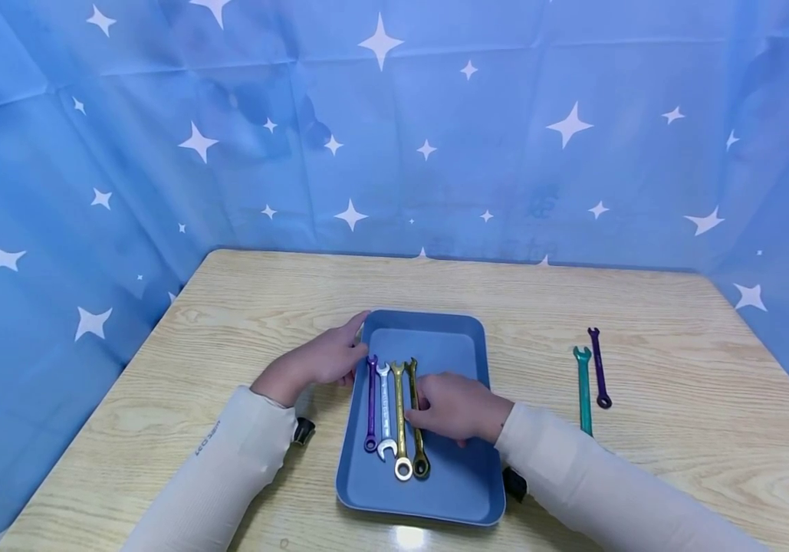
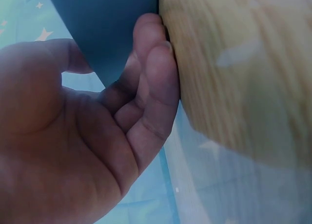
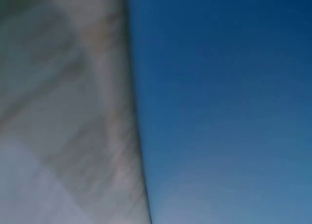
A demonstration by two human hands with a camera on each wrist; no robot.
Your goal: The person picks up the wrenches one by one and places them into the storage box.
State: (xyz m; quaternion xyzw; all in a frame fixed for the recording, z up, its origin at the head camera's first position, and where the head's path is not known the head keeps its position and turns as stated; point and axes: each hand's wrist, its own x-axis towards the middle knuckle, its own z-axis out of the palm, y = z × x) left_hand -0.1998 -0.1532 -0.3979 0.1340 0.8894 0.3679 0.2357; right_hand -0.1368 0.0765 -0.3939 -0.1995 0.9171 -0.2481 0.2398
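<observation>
While the left grip [image 1: 328,356] clasps a tray [image 1: 435,498], the right grip [image 1: 459,405] pinches a bronze wrench [image 1: 418,443]. Three wrenches [image 1: 385,402] lie alongside.

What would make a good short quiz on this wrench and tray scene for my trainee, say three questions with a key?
1. Count: how many wrenches show in the blue tray?
2. True or false: the green wrench lies on the wooden table, outside the tray.
3. Fill in: in the head view, the person's ____ hand holds the tray's side wall.

Key: 1, four. 2, true. 3, left: the left hand has its fingers on that wall.
</observation>
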